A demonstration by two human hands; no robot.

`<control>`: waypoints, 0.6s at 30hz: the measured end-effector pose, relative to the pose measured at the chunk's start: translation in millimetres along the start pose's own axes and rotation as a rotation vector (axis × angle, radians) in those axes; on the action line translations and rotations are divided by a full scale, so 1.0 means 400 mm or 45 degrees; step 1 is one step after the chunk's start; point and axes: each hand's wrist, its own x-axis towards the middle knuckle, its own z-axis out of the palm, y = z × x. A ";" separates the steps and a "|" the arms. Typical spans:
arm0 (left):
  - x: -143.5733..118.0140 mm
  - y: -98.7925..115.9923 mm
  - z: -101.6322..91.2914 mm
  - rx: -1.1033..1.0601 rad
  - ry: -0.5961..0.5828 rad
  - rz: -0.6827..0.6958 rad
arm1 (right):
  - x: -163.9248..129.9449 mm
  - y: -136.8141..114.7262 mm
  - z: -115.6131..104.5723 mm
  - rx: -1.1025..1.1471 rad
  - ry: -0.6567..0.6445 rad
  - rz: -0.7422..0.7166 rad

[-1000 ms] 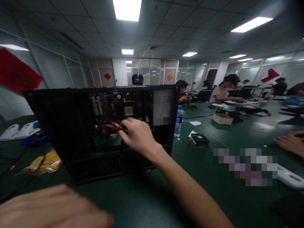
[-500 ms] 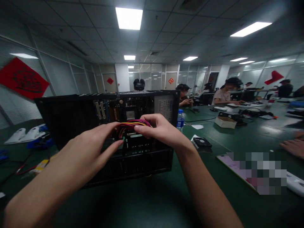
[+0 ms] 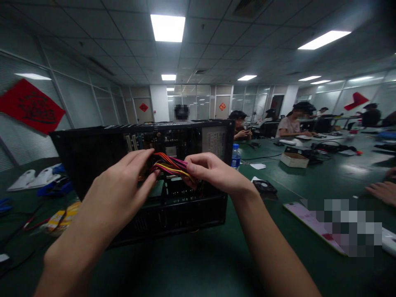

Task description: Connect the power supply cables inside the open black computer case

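Observation:
A bundle of red, yellow, purple and black cables [image 3: 170, 164] stretches between my hands, in front of an opened black computer case [image 3: 194, 210]. My left hand [image 3: 123, 173] pinches the bundle's left end between thumb and fingers. At the other end, my right hand [image 3: 213, 171] is closed on the cables with thumb and forefinger. Behind them, inside the case, part of the motherboard [image 3: 173, 144] shows, along with a labelled power supply [image 3: 215, 140] at the upper right. My fingers hide the cable ends.
Right of the case stand a blue-capped bottle [image 3: 235, 156], a small black fan [image 3: 264, 187] and a cardboard box [image 3: 293, 159]. A yellow packet [image 3: 63, 216] and loose wires lie at left. Another person's hand [image 3: 382, 192] rests at the right edge.
The left hand has closed its thumb and fingers on the cables, where they were apart before. The bundle has turned and is spread out more between both hands.

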 end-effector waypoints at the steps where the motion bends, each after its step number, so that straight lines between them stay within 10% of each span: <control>1: 0.001 -0.001 0.003 0.014 0.018 -0.001 | 0.000 -0.001 0.002 0.021 -0.052 0.028; 11: 0.001 0.027 0.016 -0.197 0.122 0.144 | 0.006 -0.015 0.049 0.116 -0.010 0.237; 18: -0.002 0.045 -0.030 -0.765 -0.068 -0.365 | -0.019 -0.034 0.028 0.132 0.256 0.066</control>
